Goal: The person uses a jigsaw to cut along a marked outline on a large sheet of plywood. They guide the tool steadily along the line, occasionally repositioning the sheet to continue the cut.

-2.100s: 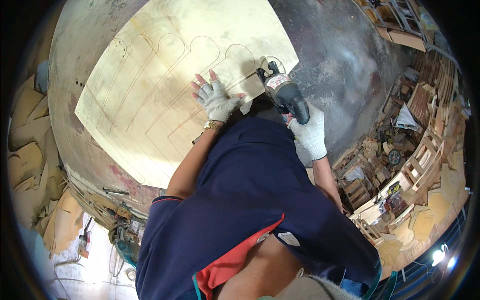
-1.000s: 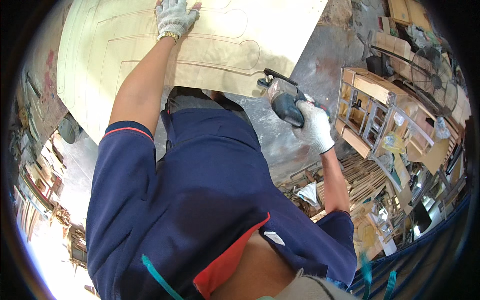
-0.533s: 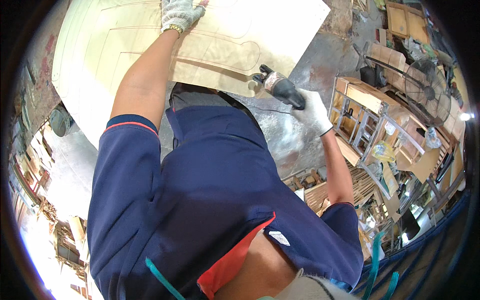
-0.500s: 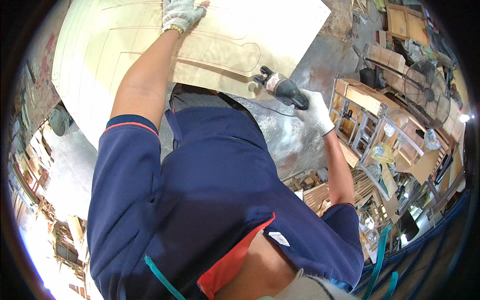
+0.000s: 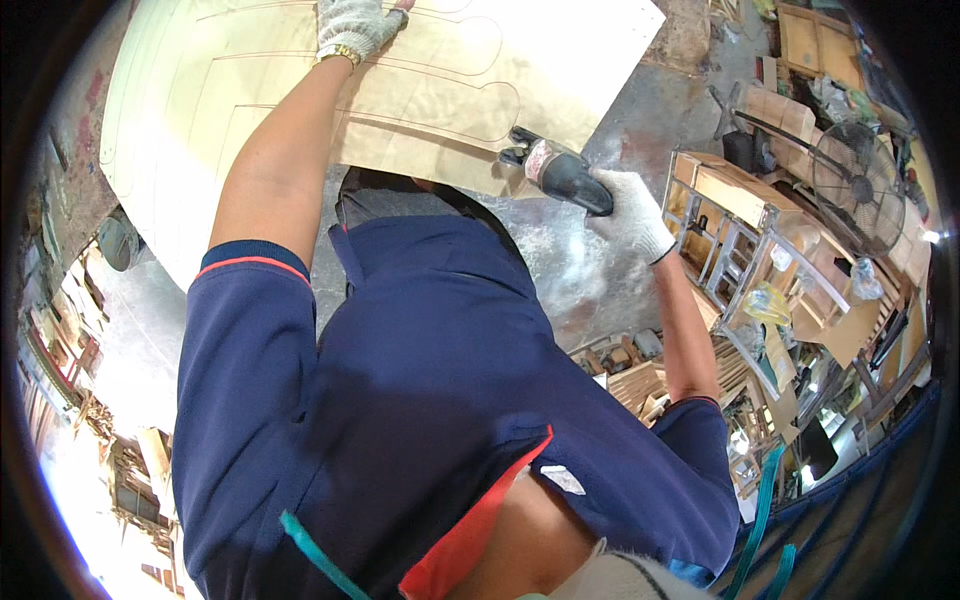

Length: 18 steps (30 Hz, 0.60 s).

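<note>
A pale wooden sheet (image 5: 430, 120) with drawn outlines of long, round-ended shapes fills the upper middle. My left hand (image 5: 355, 25), in a fingertipless knit glove with a watch at the wrist, lies open on the sheet at the top edge of the view; some fingertips are out of view. My right hand (image 5: 630, 215), in a white glove, grips a dark jigsaw (image 5: 565, 180) by its handle. The jigsaw's front is at the sheet's near right edge, beside a round-ended outline; its blade is too small to make out.
A standing fan (image 5: 855, 185) is at the right, beside a wood-and-metal frame (image 5: 730, 190) and cluttered offcuts. Stacked wood strips (image 5: 630, 390) lie at lower right. A dark round container (image 5: 118, 240) is at the left, among more scraps. Bare grey floor (image 5: 560, 280) shows below the sheet.
Since the earliest frame the view has turned and my left hand sits higher in it. Over the last half second, the jigsaw and both hands have shifted only slightly.
</note>
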Each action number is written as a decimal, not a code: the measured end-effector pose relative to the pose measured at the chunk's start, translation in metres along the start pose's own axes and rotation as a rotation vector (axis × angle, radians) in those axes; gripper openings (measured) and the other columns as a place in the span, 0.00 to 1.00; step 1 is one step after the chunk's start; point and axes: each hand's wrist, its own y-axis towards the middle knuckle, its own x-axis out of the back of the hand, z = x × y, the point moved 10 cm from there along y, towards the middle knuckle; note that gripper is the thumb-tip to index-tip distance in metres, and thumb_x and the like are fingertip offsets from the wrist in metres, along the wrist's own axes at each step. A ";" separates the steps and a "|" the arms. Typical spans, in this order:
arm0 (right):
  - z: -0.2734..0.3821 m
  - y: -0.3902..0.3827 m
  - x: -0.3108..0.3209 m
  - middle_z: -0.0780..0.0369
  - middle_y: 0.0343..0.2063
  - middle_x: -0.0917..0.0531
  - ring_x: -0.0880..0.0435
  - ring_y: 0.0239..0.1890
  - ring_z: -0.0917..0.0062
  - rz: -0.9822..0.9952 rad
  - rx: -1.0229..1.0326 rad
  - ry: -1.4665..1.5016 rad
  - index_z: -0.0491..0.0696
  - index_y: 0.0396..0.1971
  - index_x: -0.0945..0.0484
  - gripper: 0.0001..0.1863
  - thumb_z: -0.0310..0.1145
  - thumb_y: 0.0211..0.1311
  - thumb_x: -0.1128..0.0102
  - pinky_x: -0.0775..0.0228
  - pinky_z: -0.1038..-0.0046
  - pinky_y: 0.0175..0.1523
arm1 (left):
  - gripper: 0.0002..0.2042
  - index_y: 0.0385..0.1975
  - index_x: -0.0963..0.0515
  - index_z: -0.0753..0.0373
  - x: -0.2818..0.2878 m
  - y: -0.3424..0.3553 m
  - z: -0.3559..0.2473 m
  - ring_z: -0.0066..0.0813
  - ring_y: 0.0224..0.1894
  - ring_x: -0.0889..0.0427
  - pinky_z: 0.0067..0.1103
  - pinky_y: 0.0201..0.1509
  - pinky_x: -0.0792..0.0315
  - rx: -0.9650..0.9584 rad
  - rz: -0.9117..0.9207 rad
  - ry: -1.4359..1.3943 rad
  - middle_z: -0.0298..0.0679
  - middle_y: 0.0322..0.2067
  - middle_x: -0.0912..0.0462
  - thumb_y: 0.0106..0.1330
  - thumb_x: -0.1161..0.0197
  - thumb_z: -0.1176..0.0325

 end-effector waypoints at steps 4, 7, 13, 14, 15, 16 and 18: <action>-0.003 0.000 -0.003 0.46 0.34 0.16 0.14 0.40 0.49 0.022 -0.015 -0.009 0.43 0.41 0.18 0.21 0.29 0.41 0.30 0.22 0.58 0.44 | 0.42 0.79 0.46 0.59 0.001 0.003 -0.002 0.55 0.81 0.57 0.48 0.82 0.63 0.007 0.010 0.017 0.51 0.79 0.50 0.70 0.44 0.43; -0.003 0.000 -0.003 0.45 0.30 0.19 0.14 0.36 0.50 0.001 -0.006 0.058 0.40 0.38 0.20 0.20 0.26 0.39 0.33 0.24 0.62 0.41 | 0.42 0.79 0.47 0.59 -0.001 0.003 -0.002 0.54 0.81 0.57 0.49 0.82 0.63 0.016 0.029 0.032 0.50 0.79 0.51 0.70 0.45 0.43; -0.018 -0.009 0.003 0.45 0.34 0.16 0.14 0.40 0.49 0.030 -0.056 0.056 0.41 0.41 0.18 0.23 0.29 0.39 0.29 0.22 0.59 0.45 | 0.42 0.79 0.47 0.59 0.000 -0.002 0.001 0.54 0.82 0.57 0.49 0.82 0.63 0.019 0.034 0.029 0.51 0.80 0.51 0.70 0.45 0.43; -0.015 -0.012 0.005 0.45 0.34 0.16 0.14 0.41 0.49 0.004 -0.008 0.056 0.41 0.41 0.18 0.23 0.29 0.38 0.29 0.22 0.59 0.45 | 0.42 0.79 0.47 0.59 -0.003 -0.002 0.001 0.54 0.82 0.57 0.49 0.82 0.64 0.025 0.052 0.025 0.51 0.80 0.51 0.70 0.45 0.43; -0.014 -0.012 0.007 0.45 0.35 0.16 0.14 0.41 0.49 -0.026 0.023 0.047 0.41 0.41 0.18 0.24 0.29 0.38 0.29 0.21 0.59 0.46 | 0.42 0.79 0.47 0.59 -0.004 0.001 0.002 0.54 0.82 0.57 0.49 0.82 0.64 0.031 0.061 0.023 0.51 0.80 0.51 0.70 0.45 0.43; -0.014 -0.013 0.007 0.45 0.35 0.16 0.14 0.41 0.49 -0.049 0.024 0.027 0.41 0.42 0.18 0.24 0.29 0.37 0.29 0.21 0.59 0.46 | 0.42 0.79 0.47 0.59 -0.005 0.002 0.002 0.54 0.82 0.57 0.49 0.82 0.64 0.031 0.065 0.022 0.51 0.80 0.51 0.70 0.45 0.42; -0.007 -0.011 0.004 0.45 0.36 0.15 0.14 0.41 0.49 -0.088 0.085 0.000 0.41 0.42 0.17 0.24 0.29 0.37 0.29 0.21 0.59 0.46 | 0.42 0.79 0.47 0.59 -0.009 0.004 0.003 0.54 0.82 0.57 0.49 0.82 0.65 0.033 0.074 0.027 0.51 0.80 0.51 0.70 0.45 0.42</action>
